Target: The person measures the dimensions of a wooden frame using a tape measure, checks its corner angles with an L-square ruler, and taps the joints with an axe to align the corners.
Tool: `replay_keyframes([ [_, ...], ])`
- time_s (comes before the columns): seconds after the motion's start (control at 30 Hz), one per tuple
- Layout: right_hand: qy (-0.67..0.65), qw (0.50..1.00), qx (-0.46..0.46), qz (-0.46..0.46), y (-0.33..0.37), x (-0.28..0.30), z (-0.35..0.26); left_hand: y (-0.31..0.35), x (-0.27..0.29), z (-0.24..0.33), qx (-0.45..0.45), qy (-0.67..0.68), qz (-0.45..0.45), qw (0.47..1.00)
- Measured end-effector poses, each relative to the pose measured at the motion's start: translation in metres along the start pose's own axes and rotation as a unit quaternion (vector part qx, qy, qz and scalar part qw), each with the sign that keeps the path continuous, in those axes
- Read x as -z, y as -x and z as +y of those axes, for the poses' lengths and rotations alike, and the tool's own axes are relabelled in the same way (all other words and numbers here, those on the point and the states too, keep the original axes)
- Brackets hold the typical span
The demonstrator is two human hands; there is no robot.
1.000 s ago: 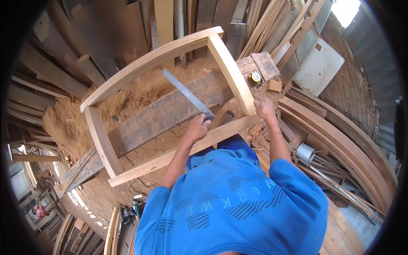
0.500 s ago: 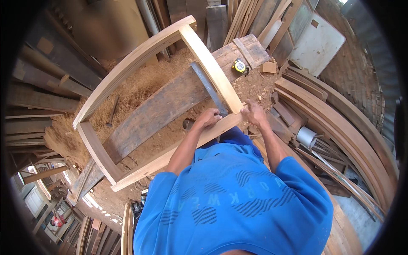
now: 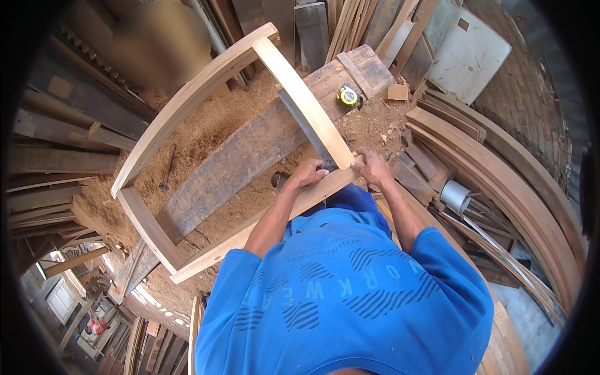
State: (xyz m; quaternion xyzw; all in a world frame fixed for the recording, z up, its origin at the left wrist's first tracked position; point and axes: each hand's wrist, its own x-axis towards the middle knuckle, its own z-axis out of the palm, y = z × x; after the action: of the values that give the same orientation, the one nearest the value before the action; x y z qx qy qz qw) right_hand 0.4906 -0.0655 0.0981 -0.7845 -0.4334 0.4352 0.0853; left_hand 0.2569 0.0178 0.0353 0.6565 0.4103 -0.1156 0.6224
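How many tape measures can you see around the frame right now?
1: a yellow tape measure lies on the sawdust-covered bench, just beyond the wooden frame, far from both hands. Others may be hidden under sawdust or timber.

A long grey weathered plank bench is carrying a pale rectangular wooden frame, with a yellow tape measure and heaped sawdust lying on it.

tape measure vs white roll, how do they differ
The tape measure is yellow and black and lies on the workbench plank amid sawdust. The white roll is a pale cylinder lying lower, among curved wood pieces to the person's right. Both are small, round and untouched by either hand.
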Motion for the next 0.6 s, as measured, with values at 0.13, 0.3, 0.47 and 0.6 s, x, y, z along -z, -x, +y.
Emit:
replay_keyframes([
  [0.13,0.008,1.000,0.008,0.003,0.000,0.000,-0.001,0.008,0.007,-0.016,-0.013,-0.031,0.090,0.995],
  [0.3,-0.070,0.993,0.020,0.089,0.009,-0.017,0.013,0.059,0.064,-0.088,0.043,-0.183,0.247,0.951],
  [0.47,-0.123,0.984,-0.027,0.130,0.034,-0.041,0.039,0.128,0.122,-0.136,0.178,-0.314,0.142,0.922],
  [0.6,-0.177,0.964,-0.082,0.182,0.060,-0.073,0.076,0.159,0.117,-0.165,0.096,-0.341,0.196,0.915],
])
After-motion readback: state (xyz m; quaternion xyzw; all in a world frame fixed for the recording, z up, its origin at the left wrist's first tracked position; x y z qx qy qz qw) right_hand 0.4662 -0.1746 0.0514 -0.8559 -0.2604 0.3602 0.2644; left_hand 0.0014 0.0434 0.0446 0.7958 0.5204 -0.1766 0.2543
